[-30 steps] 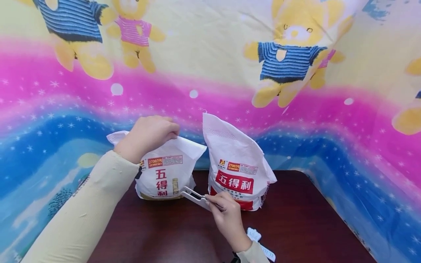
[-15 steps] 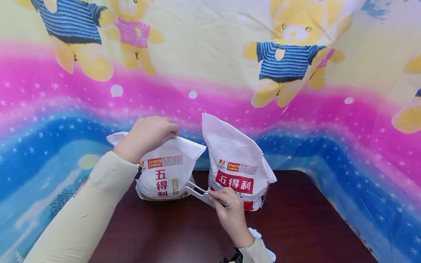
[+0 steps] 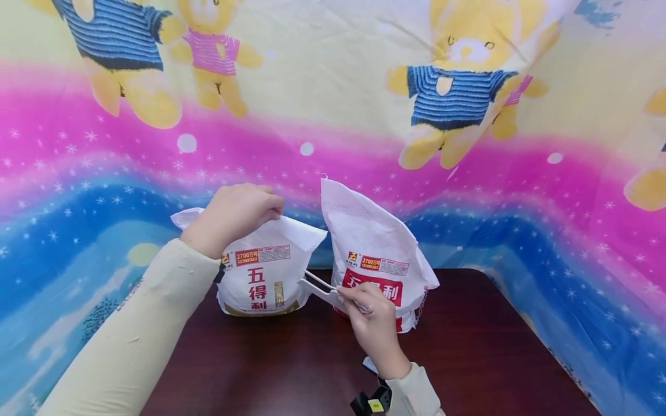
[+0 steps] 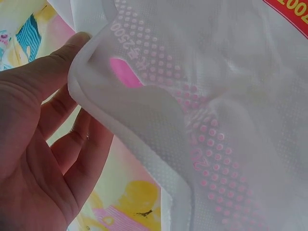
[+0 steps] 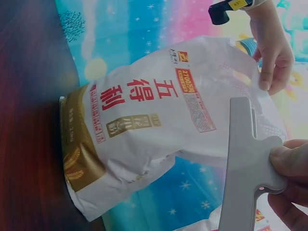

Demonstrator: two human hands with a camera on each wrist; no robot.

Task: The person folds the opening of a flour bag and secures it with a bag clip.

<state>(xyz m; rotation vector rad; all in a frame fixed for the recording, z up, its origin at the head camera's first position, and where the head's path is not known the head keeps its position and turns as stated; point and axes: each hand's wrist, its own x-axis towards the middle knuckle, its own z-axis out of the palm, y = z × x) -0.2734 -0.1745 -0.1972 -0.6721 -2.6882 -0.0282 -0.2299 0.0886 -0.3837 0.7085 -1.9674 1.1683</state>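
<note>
Dark tabletop [image 3: 468, 352], clip [image 5: 242, 159] slanting toward left bag [image 3: 267, 267]

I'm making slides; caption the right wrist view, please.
Right hand holds a pale bag clip near a white 五得利 bag, whose top the left hand pinches.

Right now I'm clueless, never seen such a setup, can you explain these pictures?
No machine, just a person's bare left hand and right hand. The wide picture looks down from the head; the closer ones, from each wrist. On the dark brown table stand a white cloth-like bag with a gold base band and another white bag with a red label. The left hand pinches the first bag's top edge; the right holds a grey plastic clip. A small pale object shows beside the right wrist.
</note>
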